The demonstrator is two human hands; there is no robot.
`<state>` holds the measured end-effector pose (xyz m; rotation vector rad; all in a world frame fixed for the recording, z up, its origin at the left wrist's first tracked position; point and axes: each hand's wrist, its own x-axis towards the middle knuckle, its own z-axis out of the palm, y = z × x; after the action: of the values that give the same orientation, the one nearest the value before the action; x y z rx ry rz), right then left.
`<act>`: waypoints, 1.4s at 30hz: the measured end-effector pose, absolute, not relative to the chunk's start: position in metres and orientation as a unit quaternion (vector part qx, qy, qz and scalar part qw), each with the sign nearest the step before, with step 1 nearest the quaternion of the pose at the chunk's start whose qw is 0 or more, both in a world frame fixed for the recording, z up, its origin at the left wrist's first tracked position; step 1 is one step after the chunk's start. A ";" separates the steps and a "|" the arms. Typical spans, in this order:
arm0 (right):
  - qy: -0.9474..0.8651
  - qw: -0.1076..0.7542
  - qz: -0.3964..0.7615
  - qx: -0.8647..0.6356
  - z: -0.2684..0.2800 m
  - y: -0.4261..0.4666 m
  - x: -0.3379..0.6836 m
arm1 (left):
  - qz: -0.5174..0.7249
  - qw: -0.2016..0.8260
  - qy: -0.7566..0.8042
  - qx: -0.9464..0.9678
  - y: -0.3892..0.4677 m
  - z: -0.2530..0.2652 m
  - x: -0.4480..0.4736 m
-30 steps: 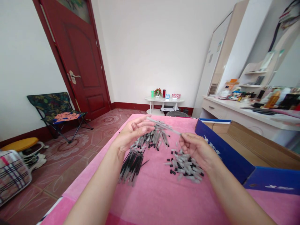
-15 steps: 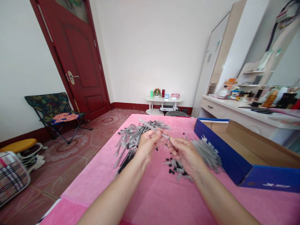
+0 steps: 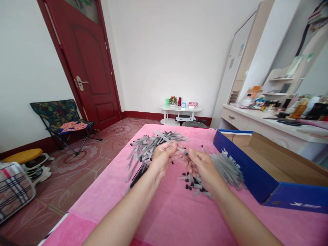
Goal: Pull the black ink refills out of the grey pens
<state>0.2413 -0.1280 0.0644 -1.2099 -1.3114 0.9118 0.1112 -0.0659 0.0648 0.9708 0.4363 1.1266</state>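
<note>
My left hand (image 3: pixel 165 155) pinches a translucent grey pen barrel (image 3: pixel 164 137), which slants down to the right and ends in a black tip (image 3: pixel 186 153). Close beside that tip, the fingers of my right hand (image 3: pixel 201 162) are curled together; whether they touch it or hold something small I cannot tell. A loose heap of grey pens (image 3: pixel 146 147) lies beyond my left hand, with thin black rods (image 3: pixel 138 174) by my left forearm. Below my right hand are small clear caps and black plugs (image 3: pixel 191 181). More grey barrels (image 3: pixel 228 171) are stacked to its right.
A blue cardboard box (image 3: pixel 246 171) with brown insides stands on the right of the pink cloth-covered table (image 3: pixel 164 215). Behind it is a white dresser (image 3: pixel 251 114) crowded with bottles. A folding chair (image 3: pixel 58 116) stands on the floor at the left.
My right fingers have drawn slightly right, away from the barrel's end, and its black tip now shows. My left hand keeps its hold on the barrel. The view has shifted a little.
</note>
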 end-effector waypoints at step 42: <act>-0.541 0.560 0.312 -0.545 0.056 -0.124 0.238 | 0.516 0.672 0.286 0.448 -0.064 0.058 0.113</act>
<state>0.2375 -0.1242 0.0562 -1.2849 -1.2752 0.7355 0.1132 -0.0644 0.0585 1.0080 0.6434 1.1617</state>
